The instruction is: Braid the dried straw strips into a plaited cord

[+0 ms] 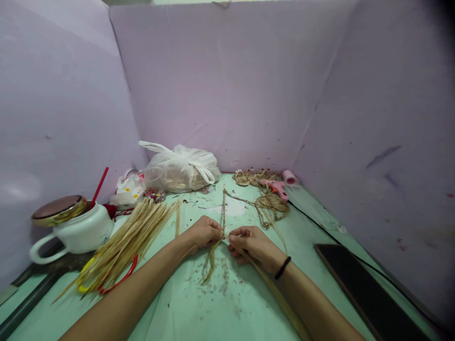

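So I'm standing here watching someone work a skinny twisted cord (223,209) on a pale green desk (192,310). It runs up the middle, bends at the far end and heads off to a coil (273,204) on the right. Left hand (206,232) has the near end pinched between thumb and fingers; right hand (253,242) is just beside it, pinching a long flat strip (277,297) that trails back under the wrist.

My worry: if that left pinch slackens, the twist could unwind, and the loose ends (210,265) hanging below might tangle. Yank the strip too hard and, if it's as dry as it looks, it could split. Also, the glue gun (279,188) is right by the coil, so a tug on the cord might drag it.
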Motion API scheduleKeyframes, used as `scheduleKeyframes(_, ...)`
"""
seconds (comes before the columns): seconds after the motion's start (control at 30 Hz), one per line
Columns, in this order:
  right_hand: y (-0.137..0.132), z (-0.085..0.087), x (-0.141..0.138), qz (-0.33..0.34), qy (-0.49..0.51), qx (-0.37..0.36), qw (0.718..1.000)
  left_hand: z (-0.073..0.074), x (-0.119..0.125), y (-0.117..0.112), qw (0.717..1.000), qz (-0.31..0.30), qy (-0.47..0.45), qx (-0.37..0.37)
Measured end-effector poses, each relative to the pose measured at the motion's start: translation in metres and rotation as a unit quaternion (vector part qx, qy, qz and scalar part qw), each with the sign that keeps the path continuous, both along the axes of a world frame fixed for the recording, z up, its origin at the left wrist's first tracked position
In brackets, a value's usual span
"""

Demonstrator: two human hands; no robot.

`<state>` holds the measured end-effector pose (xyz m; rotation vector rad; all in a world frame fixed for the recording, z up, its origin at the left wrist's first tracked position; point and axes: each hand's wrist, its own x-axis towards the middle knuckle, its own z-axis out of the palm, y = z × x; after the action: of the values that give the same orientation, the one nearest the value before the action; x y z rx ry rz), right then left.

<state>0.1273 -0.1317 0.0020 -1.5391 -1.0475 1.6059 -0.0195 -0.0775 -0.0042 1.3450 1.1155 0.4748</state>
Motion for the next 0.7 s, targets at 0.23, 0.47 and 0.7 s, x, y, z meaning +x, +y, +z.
scheduleKeyframes(0.23, -0.03, -0.016, 0.027, 0.048, -0.063, -0.006, 0.997, -0.005, -0.003, 0.001, 1.0, -0.018, -0.001, 0.0)
scheduleKeyframes(0.47, -0.039, -0.014, 0.035, 0.097, -0.053, -0.035, 0.993, -0.003, -0.004, 0.001, 0.999, -0.03, -0.016, -0.007)
scheduleKeyframes(0.7, -0.039, -0.015, 0.039, 0.128, -0.038, -0.041, 0.99, -0.001, -0.003, -0.001, 0.999, -0.035, -0.01, -0.013)
